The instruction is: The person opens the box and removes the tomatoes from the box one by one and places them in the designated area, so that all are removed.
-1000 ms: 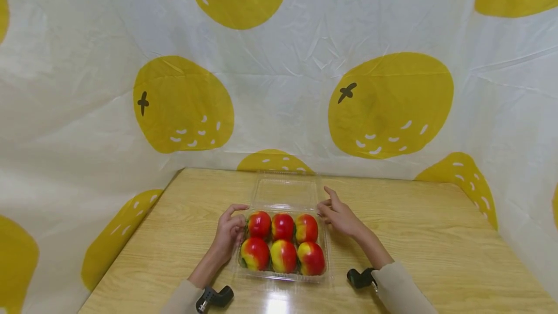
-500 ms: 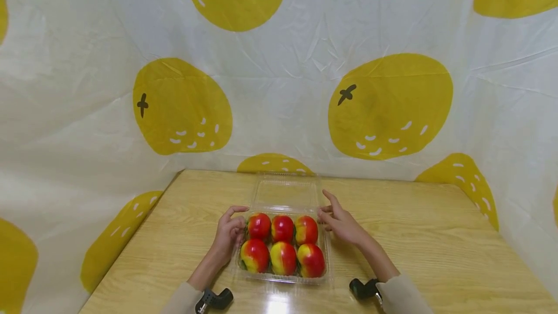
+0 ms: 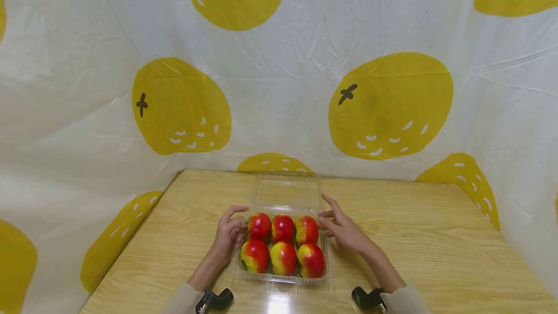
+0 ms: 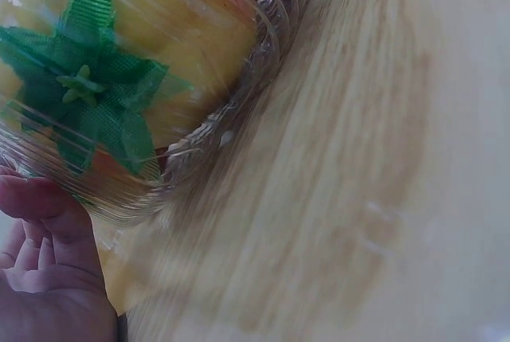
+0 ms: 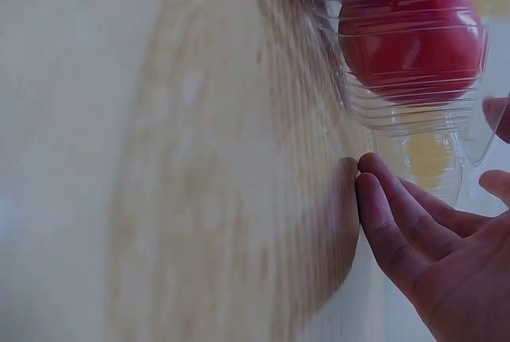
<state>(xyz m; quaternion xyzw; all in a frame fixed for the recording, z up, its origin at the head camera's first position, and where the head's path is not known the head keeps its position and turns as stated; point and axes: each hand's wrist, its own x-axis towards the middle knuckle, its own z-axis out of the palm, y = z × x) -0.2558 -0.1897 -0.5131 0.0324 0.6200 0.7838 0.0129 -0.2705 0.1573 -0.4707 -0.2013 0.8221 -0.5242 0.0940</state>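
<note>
A clear plastic clamshell container [image 3: 283, 279] lies on the table, its lid [image 3: 286, 193] folded back flat. Inside sit several red-and-yellow artificial fruits [image 3: 283, 257] in two rows; the left wrist view shows one with green fabric leaves [image 4: 84, 87]. My left hand [image 3: 225, 234] holds the container's back left corner, index finger stretched along the hinge side and the other fingers curled. At the back right corner is my right hand [image 3: 344, 227], index finger pointing toward the lid. In the right wrist view its straight fingers [image 5: 418, 230] stand just beside the container wall.
The wooden table [image 3: 414, 236] extends around the container. A white curtain [image 3: 279, 101] printed with large yellow fruits hangs behind and at both sides. Black wrist-camera mounts [image 3: 215, 300] sit at both sleeves.
My right hand has shifted slightly toward me and right along the container's corner. The left hand, container and fruits have stayed in place.
</note>
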